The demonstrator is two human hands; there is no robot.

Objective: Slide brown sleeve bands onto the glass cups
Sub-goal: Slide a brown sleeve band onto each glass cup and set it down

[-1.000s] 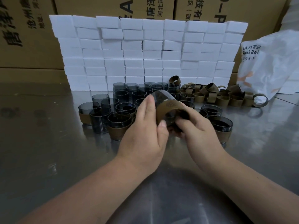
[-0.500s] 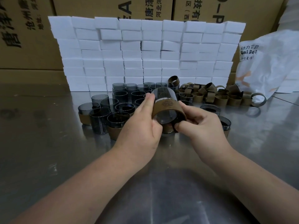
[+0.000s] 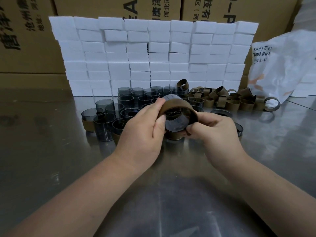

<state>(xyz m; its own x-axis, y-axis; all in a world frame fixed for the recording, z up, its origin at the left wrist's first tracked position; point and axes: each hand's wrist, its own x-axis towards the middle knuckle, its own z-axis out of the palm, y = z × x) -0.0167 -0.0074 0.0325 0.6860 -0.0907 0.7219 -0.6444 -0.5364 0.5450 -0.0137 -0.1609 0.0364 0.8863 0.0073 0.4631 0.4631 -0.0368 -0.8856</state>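
Both hands hold one smoky glass cup tilted with its mouth toward me, above the steel table. A brown sleeve band wraps the cup near its open end. My left hand grips the cup's left side, thumb on the rim. My right hand pinches the band's right edge. Behind them stand several bare glass cups and a few banded cups. Loose brown bands lie in a pile at the back right.
A wall of stacked white foam blocks runs across the back of the steel table. Cardboard boxes stand behind it. A white plastic bag sits at the right. One banded cup stands right of my right hand.
The cup has tipped from bottom-up to mouth toward me. The band has slid along it toward the open end, and both hands have shifted slightly with it.
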